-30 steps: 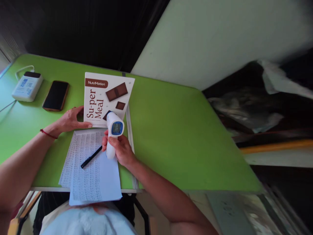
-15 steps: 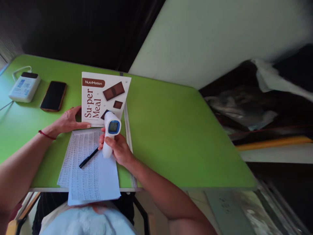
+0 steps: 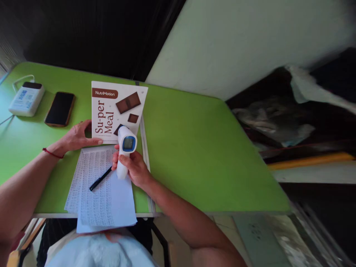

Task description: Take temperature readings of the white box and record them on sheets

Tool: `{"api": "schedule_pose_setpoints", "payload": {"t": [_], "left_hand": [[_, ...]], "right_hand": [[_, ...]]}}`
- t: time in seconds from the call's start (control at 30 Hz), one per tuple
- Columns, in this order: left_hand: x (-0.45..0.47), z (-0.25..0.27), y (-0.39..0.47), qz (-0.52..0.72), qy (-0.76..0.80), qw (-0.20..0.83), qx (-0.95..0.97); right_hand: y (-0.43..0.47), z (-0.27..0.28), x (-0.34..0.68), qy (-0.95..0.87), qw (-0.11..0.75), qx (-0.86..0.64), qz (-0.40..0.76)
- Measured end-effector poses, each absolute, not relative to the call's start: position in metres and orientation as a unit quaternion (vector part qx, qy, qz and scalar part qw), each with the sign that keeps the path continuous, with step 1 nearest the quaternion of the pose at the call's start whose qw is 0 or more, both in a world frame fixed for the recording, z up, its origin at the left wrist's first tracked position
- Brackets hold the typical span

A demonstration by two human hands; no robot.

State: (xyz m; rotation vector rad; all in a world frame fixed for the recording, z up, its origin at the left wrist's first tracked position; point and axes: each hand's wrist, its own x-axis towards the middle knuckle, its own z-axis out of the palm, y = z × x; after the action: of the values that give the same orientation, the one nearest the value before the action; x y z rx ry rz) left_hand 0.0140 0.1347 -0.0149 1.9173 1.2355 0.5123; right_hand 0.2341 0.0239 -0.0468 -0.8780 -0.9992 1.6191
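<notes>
My right hand (image 3: 132, 165) is wrapped round the handle of a white infrared thermometer (image 3: 121, 168) with a blue-rimmed screen. Its head overlaps the lower right of a white box (image 3: 111, 111) printed with "Su-per Meal" and brown chocolate pieces. At the box's lower left corner, my left hand (image 3: 79, 136) grips it, thumb along the bottom edge and fingers partly hidden behind. Below the box lie handwritten sheets of paper (image 3: 96, 204), reaching past the table's front edge. A black pen (image 3: 100, 179) rests on them, its upper end close to my right fingers.
On the green table (image 3: 205, 155), a dark phone (image 3: 60, 109) lies left of the box. Farther left is a white device (image 3: 27, 99) with a cable. A wall (image 3: 228, 48) borders the back, and a dark shelf with plastic bags (image 3: 278, 118) stands at the right.
The whole view has shifted very slightly. Both hands, the box and the thermometer keep the same places relative to each other.
</notes>
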Motion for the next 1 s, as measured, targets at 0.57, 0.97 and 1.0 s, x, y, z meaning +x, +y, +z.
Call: {"api": "schedule_pose_setpoints", "payload": {"t": [0.57, 0.97, 1.0], "left_hand": [[0.011, -0.023, 0.143, 0.156, 0.588, 0.118, 0.785], [0.037, 0.037, 0.107, -0.166, 0.474, 0.209, 0.839], [0.039, 0.038, 0.104, -0.170, 0.442, 0.237, 0.848]], "right_hand": [[0.062, -0.066, 0.325, -0.642, 0.254, -0.713, 0.120], [0.029, -0.041, 0.284, -0.869, 0.253, -0.425, 0.018], [0.027, -0.040, 0.278, -0.886, 0.228, -0.403, 0.015]]}}
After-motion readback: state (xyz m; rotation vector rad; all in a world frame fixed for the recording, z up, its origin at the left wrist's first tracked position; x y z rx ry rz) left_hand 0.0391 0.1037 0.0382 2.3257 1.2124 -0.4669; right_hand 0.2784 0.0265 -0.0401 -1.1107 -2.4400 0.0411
